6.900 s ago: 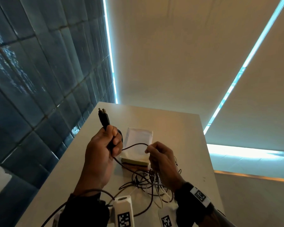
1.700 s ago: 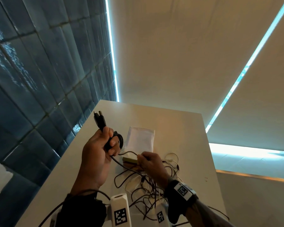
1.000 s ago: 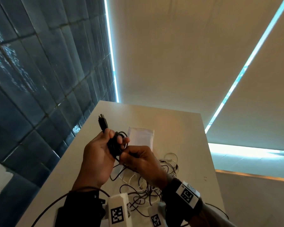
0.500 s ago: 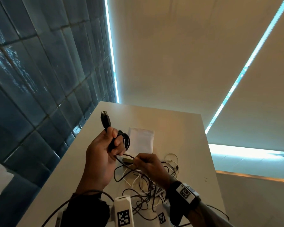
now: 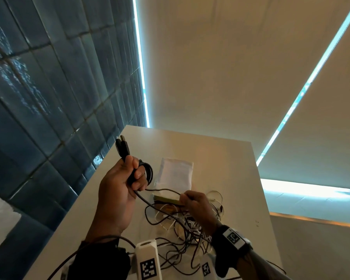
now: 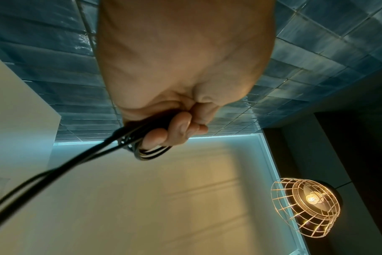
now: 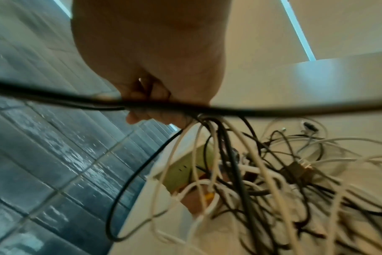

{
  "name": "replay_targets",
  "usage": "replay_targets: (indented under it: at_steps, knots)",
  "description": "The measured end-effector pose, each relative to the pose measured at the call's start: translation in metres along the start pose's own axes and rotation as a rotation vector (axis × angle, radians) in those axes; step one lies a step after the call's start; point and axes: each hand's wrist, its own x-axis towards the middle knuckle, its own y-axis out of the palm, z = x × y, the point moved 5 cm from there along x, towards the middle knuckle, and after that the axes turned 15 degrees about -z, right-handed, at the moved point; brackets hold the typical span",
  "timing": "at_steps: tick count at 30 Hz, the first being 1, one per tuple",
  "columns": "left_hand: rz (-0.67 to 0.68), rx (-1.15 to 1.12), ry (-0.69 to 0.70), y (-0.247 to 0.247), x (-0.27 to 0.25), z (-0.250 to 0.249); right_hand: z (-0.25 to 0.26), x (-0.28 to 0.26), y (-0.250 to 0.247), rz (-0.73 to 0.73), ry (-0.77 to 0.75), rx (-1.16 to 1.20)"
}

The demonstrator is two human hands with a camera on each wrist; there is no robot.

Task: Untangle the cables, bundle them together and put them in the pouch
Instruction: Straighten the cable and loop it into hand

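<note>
Left hand: the left hand (image 5: 121, 190) is raised over the desk (image 5: 226, 158) at about 9 o'clock of the pile, fingers (image 6: 175, 127) curled round a small coil of black cable (image 5: 148, 172), its plug end (image 5: 122, 147) sticking up past the thumb.
Right hand: the right hand (image 5: 198, 209) is low, just above the tangle, fingertips pinching the free run of the same black cable.
Change: a second ago the right hand was up against the left, laying a turn on the coil; now it has dropped back toward 4 o'clock and drawn out more slack. The coil looks a loop thicker than several seconds ago.
Meaning: judged from this, one cable is being wound free while the tangle of black and white cables (image 5: 186, 231) is still knotted; bundling is early.
Pouch: the white pouch (image 5: 176, 174) lies flat on the desk at 12 o'clock of the tangle, with no cables seen in it.
Left wrist view only: the stacked coil turns under the fingers, and a wire-cage lamp (image 6: 305, 207).
Right wrist view only: many strands hanging from the grip, and a green-edged box (image 7: 185, 169) under the pile.
</note>
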Motion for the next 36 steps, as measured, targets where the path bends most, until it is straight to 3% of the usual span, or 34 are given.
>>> replay_targets:
  at_steps: [5,9,12,19,26,36]
  knots:
    - [-0.061,0.077,-0.022,0.003,0.001,0.009,0.06,0.0,-0.006,-0.078,-0.022,0.206]
    - [-0.125,0.129,-0.047,0.007,0.001,0.018,0.11,-0.021,0.007,0.072,-0.074,0.438]
    - [-0.164,0.126,-0.066,0.005,0.001,0.021,0.132,-0.033,0.017,0.195,-0.21,0.421]
    - [0.0,-0.077,-0.156,0.009,0.0,0.015,0.115,-0.036,0.027,0.342,-0.167,0.262]
    - [0.071,-0.199,-0.116,0.01,-0.004,0.001,0.081,-0.028,0.025,0.311,-0.098,0.181]
    - [0.078,-0.146,-0.061,0.012,-0.008,-0.002,0.047,-0.013,0.022,0.262,-0.094,0.138]
